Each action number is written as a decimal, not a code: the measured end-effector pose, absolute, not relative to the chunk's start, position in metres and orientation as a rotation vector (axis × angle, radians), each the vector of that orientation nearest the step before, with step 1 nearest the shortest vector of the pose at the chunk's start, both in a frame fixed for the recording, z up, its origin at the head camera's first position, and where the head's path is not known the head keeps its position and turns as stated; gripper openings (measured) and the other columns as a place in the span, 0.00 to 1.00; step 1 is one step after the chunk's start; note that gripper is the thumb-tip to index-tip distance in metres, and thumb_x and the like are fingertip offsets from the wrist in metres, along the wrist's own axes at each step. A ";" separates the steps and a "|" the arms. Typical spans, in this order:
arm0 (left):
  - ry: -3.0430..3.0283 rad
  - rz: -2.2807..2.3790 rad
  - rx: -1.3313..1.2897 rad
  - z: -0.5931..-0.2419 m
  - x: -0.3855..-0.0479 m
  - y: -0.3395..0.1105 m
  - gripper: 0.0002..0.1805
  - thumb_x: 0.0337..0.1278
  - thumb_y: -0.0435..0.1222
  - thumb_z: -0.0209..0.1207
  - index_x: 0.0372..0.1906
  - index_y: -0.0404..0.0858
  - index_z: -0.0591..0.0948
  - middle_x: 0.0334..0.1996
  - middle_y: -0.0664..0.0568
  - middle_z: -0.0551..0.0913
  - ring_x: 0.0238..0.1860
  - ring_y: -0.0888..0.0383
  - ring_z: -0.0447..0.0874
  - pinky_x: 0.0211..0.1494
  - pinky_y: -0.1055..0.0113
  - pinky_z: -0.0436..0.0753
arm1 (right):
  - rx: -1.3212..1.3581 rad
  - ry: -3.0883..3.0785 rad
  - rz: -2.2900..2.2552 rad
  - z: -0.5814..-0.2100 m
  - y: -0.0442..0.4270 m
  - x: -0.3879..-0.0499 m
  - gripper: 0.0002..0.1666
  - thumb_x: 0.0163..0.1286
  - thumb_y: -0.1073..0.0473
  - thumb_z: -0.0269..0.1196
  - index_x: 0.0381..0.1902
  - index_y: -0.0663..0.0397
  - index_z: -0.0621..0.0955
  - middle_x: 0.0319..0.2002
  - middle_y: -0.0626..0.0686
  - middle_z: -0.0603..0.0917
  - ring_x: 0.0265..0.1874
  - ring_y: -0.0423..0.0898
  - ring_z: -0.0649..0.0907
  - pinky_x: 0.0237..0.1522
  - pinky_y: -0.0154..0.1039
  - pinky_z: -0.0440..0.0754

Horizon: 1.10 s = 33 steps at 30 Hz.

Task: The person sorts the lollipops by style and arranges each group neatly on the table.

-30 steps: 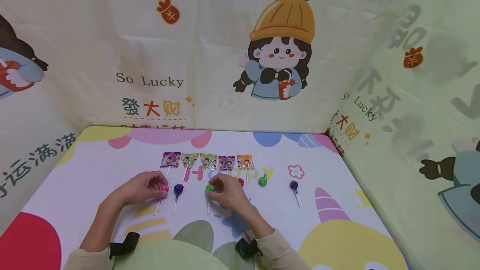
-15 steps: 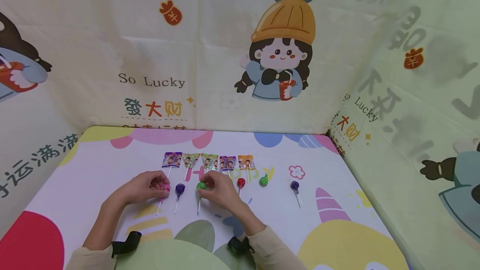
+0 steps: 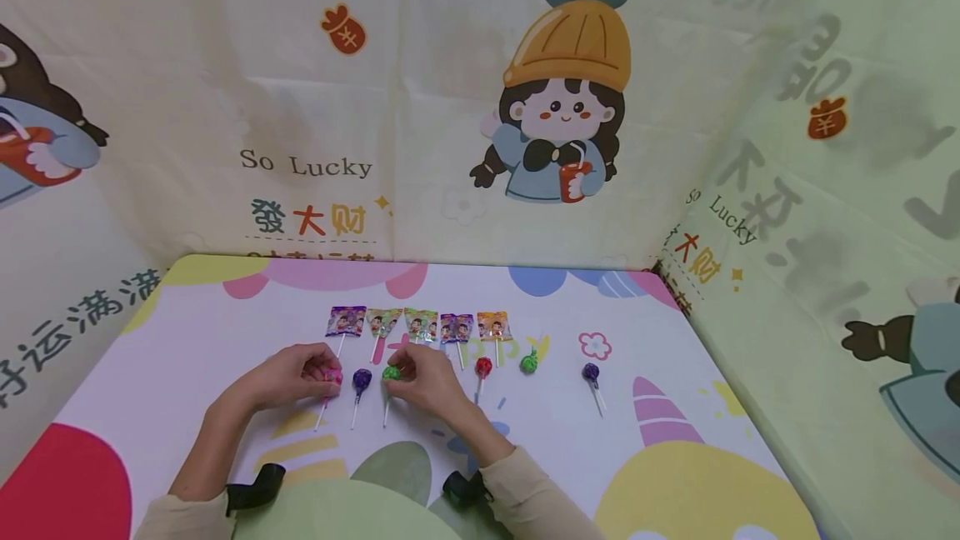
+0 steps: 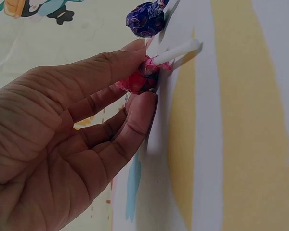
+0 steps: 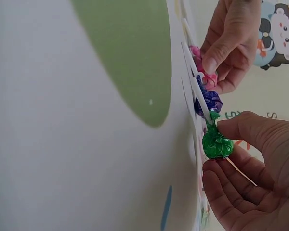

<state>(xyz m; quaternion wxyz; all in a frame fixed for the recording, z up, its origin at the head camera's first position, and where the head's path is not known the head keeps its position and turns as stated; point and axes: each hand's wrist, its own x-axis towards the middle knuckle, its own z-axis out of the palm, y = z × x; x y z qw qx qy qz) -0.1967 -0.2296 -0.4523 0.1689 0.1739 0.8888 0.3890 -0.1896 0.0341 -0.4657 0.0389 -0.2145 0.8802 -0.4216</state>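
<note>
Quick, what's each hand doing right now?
Left hand: closed, pinching the round, shiny pink-wrapped lollipop.
Right hand: closed, pinching the round, shiny green-wrapped lollipop.

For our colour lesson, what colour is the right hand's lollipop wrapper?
The wrapper is green, clearest in the right wrist view.

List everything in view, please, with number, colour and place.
Table: one, white with coloured prints, beneath
Cloth walls: three, pale, left, behind and right
Flat-wrapped lollipops: five; two purple, two greenish, one orange; back row
Pink lollipop: one, pink, front row, first from left
Purple lollipops: two, purple, front row, second and sixth
Green lollipops: two, green, front row, third and fifth
Red lollipop: one, red, front row, fourth
Wrist devices: two, black, one per wrist
Sleeves: two, beige, on forearms
Left hand: one, bare, pinching the pink lollipop
Right hand: one, bare, pinching a green lollipop
</note>
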 end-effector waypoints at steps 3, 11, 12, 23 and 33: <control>2.525 1.107 0.480 -0.453 -0.197 -0.230 0.16 0.56 0.39 0.74 0.42 0.38 0.80 0.32 0.52 0.78 0.35 0.55 0.74 0.38 0.69 0.77 | -0.644 2.700 -1.275 -0.467 0.033 -0.190 0.13 0.62 0.61 0.75 0.44 0.56 0.84 0.37 0.47 0.86 0.34 0.34 0.80 0.40 0.26 0.80; 2.518 1.122 0.480 -0.452 -0.195 -0.229 0.16 0.56 0.39 0.74 0.43 0.37 0.80 0.32 0.52 0.78 0.35 0.55 0.74 0.37 0.69 0.77 | -0.603 2.654 -1.299 -0.470 0.031 -0.190 0.13 0.62 0.62 0.75 0.42 0.57 0.84 0.35 0.48 0.85 0.33 0.35 0.80 0.39 0.27 0.80; 2.516 1.125 0.474 -0.452 -0.195 -0.229 0.16 0.56 0.39 0.74 0.43 0.37 0.80 0.32 0.52 0.78 0.35 0.54 0.74 0.37 0.69 0.77 | -0.604 2.650 -1.302 -0.471 0.031 -0.190 0.13 0.62 0.62 0.75 0.42 0.57 0.84 0.35 0.48 0.85 0.33 0.36 0.80 0.39 0.27 0.80; 2.513 1.116 0.465 -0.451 -0.195 -0.229 0.16 0.57 0.39 0.73 0.43 0.37 0.80 0.32 0.52 0.77 0.35 0.54 0.74 0.37 0.69 0.76 | -0.606 2.681 -1.287 -0.467 0.034 -0.187 0.15 0.62 0.59 0.75 0.44 0.57 0.84 0.37 0.48 0.85 0.34 0.35 0.80 0.39 0.26 0.79; 2.519 1.118 0.492 -0.451 -0.196 -0.229 0.16 0.56 0.38 0.73 0.43 0.37 0.80 0.32 0.52 0.78 0.35 0.54 0.74 0.37 0.69 0.77 | -0.608 2.698 -1.319 -0.462 0.037 -0.183 0.16 0.62 0.57 0.76 0.44 0.57 0.84 0.40 0.50 0.86 0.38 0.38 0.82 0.43 0.27 0.81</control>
